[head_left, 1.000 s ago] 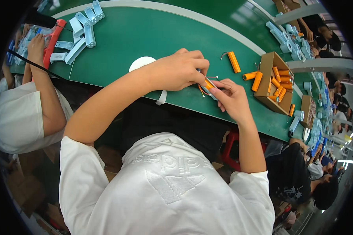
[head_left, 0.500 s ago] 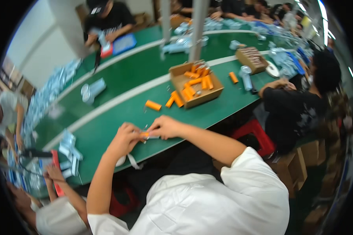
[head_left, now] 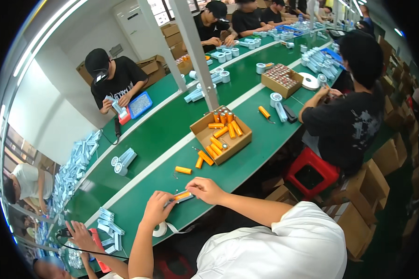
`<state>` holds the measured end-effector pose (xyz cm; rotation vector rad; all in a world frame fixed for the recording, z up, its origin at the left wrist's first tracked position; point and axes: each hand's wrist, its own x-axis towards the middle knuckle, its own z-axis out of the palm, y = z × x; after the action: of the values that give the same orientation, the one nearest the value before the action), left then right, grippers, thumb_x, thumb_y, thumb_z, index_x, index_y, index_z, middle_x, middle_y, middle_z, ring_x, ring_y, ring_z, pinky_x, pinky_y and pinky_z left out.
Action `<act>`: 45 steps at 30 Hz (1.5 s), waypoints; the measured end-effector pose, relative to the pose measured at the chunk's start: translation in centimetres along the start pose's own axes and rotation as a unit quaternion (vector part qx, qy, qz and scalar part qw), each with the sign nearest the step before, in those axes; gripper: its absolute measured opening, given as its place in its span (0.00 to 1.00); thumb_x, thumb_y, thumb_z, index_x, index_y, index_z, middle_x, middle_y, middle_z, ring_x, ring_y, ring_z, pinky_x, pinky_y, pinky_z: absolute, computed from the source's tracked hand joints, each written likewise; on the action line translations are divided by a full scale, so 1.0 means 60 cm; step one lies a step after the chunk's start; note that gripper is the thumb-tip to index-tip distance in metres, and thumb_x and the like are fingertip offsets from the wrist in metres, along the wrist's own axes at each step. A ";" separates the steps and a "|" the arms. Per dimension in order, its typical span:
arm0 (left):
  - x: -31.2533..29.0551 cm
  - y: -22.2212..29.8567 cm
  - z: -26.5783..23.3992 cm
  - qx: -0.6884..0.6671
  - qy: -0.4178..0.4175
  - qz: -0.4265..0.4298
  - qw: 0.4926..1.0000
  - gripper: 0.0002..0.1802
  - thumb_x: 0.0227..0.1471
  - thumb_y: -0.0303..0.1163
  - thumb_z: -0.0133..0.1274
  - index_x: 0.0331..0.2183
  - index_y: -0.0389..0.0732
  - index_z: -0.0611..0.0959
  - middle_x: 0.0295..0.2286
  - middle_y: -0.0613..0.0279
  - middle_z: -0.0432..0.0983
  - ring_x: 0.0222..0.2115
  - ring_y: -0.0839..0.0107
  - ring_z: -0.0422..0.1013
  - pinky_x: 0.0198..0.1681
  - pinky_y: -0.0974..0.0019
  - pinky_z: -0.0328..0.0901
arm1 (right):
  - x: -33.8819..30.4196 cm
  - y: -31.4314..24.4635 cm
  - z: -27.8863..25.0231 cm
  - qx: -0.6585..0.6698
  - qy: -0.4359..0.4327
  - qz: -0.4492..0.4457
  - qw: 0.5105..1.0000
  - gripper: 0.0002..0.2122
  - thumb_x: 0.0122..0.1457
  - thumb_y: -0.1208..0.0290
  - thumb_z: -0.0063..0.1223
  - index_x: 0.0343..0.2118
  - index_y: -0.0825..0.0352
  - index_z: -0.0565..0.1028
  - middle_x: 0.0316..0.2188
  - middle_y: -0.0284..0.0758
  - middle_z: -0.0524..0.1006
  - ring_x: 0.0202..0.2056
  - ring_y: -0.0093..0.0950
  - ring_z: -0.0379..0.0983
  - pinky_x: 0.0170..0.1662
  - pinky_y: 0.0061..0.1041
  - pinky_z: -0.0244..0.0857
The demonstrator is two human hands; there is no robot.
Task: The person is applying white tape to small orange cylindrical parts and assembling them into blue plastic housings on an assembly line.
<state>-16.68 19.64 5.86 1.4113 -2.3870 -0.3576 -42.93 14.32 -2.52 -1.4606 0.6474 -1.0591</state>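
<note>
The light-blue elongated plastic casing (head_left: 189, 198) lies between both hands, above the near edge of the green worktop (head_left: 239, 173). One orange cylindrical battery (head_left: 181, 195) lies along it; its left end is covered by the left hand (head_left: 156, 207). The left fingers pinch the casing's left end; the thumb's contact is hard to make out. The right hand (head_left: 207, 190) is at the opposite end, fingers bent and tips together. Whether they pinch casing, battery or a wire cannot be told.

The open brown cardboard box (head_left: 233, 152) contains orange cylinders (head_left: 220, 132), standing and lying. Overlap prevents an exact count. Pieces at its rear corner are too small to identify. The second brown cardboard box (head_left: 272, 88) holds rows of small reddish-and-white pieces, kind unclear.

Loose orange cylinders on the worktop: four. Three (head_left: 183, 170) lie left of the first box; one (head_left: 264, 111) lies to its right.

White tape roll (head_left: 163, 228): one, partly hidden by the left forearm. Light-blue plastic parts (head_left: 111, 227) overlap in a cluster farther left; exact count not possible.
</note>
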 end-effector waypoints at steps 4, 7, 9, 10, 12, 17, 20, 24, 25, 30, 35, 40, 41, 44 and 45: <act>0.097 -0.080 -0.033 0.044 0.072 -0.054 0.995 0.13 0.51 0.29 0.66 0.41 0.45 0.84 0.37 0.60 0.82 0.39 0.55 0.75 0.46 0.57 0.71 | 0.006 0.000 -0.006 -0.003 0.015 0.002 1.000 0.05 0.69 0.73 0.59 0.39 0.69 0.81 0.31 0.29 0.77 0.25 0.20 0.69 0.30 0.19 0.64; 0.219 -0.148 -0.041 0.025 0.184 -0.070 0.980 0.09 0.54 0.29 0.64 0.38 0.44 0.82 0.37 0.61 0.82 0.38 0.60 0.74 0.45 0.60 0.70 | 0.012 -0.035 -0.001 -0.063 -0.014 0.012 0.998 0.04 0.66 0.76 0.61 0.33 0.69 0.81 0.28 0.29 0.76 0.24 0.20 0.66 0.29 0.19 0.61; 0.313 -0.187 -0.022 -0.014 0.200 -0.151 0.968 0.08 0.54 0.31 0.63 0.38 0.43 0.83 0.36 0.60 0.83 0.39 0.59 0.75 0.46 0.57 0.70 | 0.012 -0.031 0.000 -0.065 -0.045 0.025 0.997 0.03 0.64 0.77 0.63 0.33 0.69 0.82 0.28 0.29 0.76 0.24 0.21 0.67 0.29 0.20 0.62; 0.356 -0.208 -0.001 -0.040 0.236 -0.161 0.958 0.08 0.54 0.31 0.63 0.37 0.42 0.83 0.35 0.58 0.83 0.37 0.56 0.76 0.44 0.56 0.71 | 0.016 -0.027 -0.001 -0.080 -0.041 0.027 0.996 0.03 0.63 0.77 0.64 0.33 0.69 0.82 0.28 0.29 0.77 0.24 0.21 0.67 0.30 0.20 0.64; 0.428 -0.238 0.036 -0.072 0.288 -0.203 0.933 0.08 0.54 0.32 0.64 0.36 0.40 0.84 0.34 0.53 0.84 0.35 0.52 0.78 0.43 0.52 0.72 | 0.019 -0.020 0.004 -0.074 -0.052 0.031 0.995 0.02 0.62 0.79 0.65 0.32 0.69 0.82 0.28 0.29 0.77 0.23 0.22 0.67 0.28 0.20 0.63; 0.496 -0.240 0.081 -0.085 0.171 -0.247 0.950 0.20 0.57 0.41 0.64 0.48 0.42 0.85 0.46 0.51 0.84 0.46 0.50 0.77 0.51 0.53 0.72 | 0.026 -0.022 0.000 -0.059 -0.054 0.042 0.996 0.03 0.61 0.80 0.64 0.31 0.69 0.82 0.28 0.29 0.77 0.23 0.20 0.65 0.28 0.19 0.60; 0.450 -0.247 0.016 0.091 0.211 -0.133 0.964 0.29 0.57 0.53 0.63 0.54 0.46 0.83 0.53 0.53 0.79 0.53 0.49 0.72 0.54 0.46 0.68 | 0.027 -0.031 -0.002 -0.041 -0.034 0.035 0.998 0.02 0.61 0.80 0.64 0.31 0.68 0.82 0.28 0.29 0.77 0.23 0.20 0.65 0.28 0.19 0.60; 0.368 -0.340 -0.119 0.240 -0.019 -0.394 0.887 0.57 0.39 0.61 0.75 0.68 0.54 0.72 0.70 0.46 0.56 0.64 0.38 0.63 0.63 0.36 0.65 | 0.031 -0.024 -0.012 -0.034 -0.022 0.048 0.998 0.03 0.62 0.79 0.65 0.32 0.67 0.82 0.28 0.29 0.77 0.23 0.21 0.66 0.28 0.20 0.61; 0.347 -0.367 -0.148 0.244 -0.106 -0.493 0.829 0.68 0.32 0.59 0.80 0.72 0.59 0.65 0.73 0.44 0.49 0.63 0.36 0.65 0.65 0.35 0.65 | 0.030 -0.026 -0.015 -0.031 -0.029 0.048 0.998 0.03 0.63 0.78 0.65 0.32 0.67 0.82 0.28 0.29 0.77 0.23 0.22 0.66 0.28 0.21 0.61; 0.274 -0.459 -0.151 0.004 -0.099 -0.535 0.839 0.56 0.37 0.35 0.75 0.68 0.56 0.68 0.66 0.41 0.49 0.49 0.33 0.74 0.44 0.45 0.81 | 0.032 -0.038 -0.014 -0.024 -0.056 0.042 0.997 0.03 0.64 0.77 0.65 0.32 0.67 0.81 0.28 0.28 0.77 0.24 0.22 0.66 0.29 0.21 0.61; 0.226 -0.472 -0.132 0.005 -0.029 -0.478 0.878 0.51 0.39 0.29 0.71 0.66 0.55 0.71 0.66 0.44 0.48 0.50 0.33 0.73 0.44 0.49 0.81 | 0.027 -0.034 -0.011 -0.003 -0.038 0.022 0.999 0.02 0.63 0.79 0.64 0.32 0.68 0.82 0.28 0.28 0.77 0.24 0.21 0.65 0.29 0.20 0.61; 0.144 -0.422 -0.146 0.101 -0.079 -0.214 0.968 0.50 0.38 0.27 0.70 0.64 0.55 0.72 0.69 0.44 0.47 0.55 0.35 0.72 0.55 0.47 0.77 | 0.024 -0.030 -0.008 -0.027 -0.034 0.010 0.999 0.02 0.63 0.78 0.64 0.33 0.68 0.82 0.28 0.28 0.77 0.24 0.21 0.65 0.29 0.20 0.61; 0.144 -0.387 -0.152 0.077 -0.102 -0.191 0.973 0.50 0.37 0.25 0.69 0.64 0.56 0.73 0.70 0.46 0.47 0.58 0.38 0.70 0.59 0.47 0.73 | 0.023 -0.027 -0.008 -0.036 -0.029 0.010 0.999 0.02 0.63 0.78 0.64 0.32 0.68 0.83 0.28 0.28 0.77 0.24 0.21 0.65 0.29 0.21 0.61; 0.154 -0.264 -0.159 0.045 -0.183 -0.189 0.964 0.50 0.35 0.20 0.67 0.62 0.59 0.75 0.71 0.50 0.47 0.62 0.41 0.67 0.63 0.48 0.70 | 0.019 -0.033 -0.008 -0.039 -0.026 0.027 0.999 0.03 0.63 0.77 0.65 0.32 0.68 0.82 0.26 0.28 0.76 0.23 0.22 0.65 0.28 0.22 0.61; 0.151 -0.240 -0.157 0.041 -0.232 -0.192 0.953 0.50 0.35 0.17 0.66 0.61 0.61 0.75 0.72 0.52 0.47 0.63 0.42 0.66 0.63 0.48 0.71 | 0.020 -0.035 -0.007 -0.045 -0.017 0.030 0.998 0.04 0.63 0.76 0.65 0.31 0.67 0.82 0.25 0.28 0.76 0.23 0.22 0.65 0.28 0.22 0.61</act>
<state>-5.39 4.44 10.40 2.0232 -2.4795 -0.7724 -43.16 13.47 -0.24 -1.5236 0.7179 -0.9687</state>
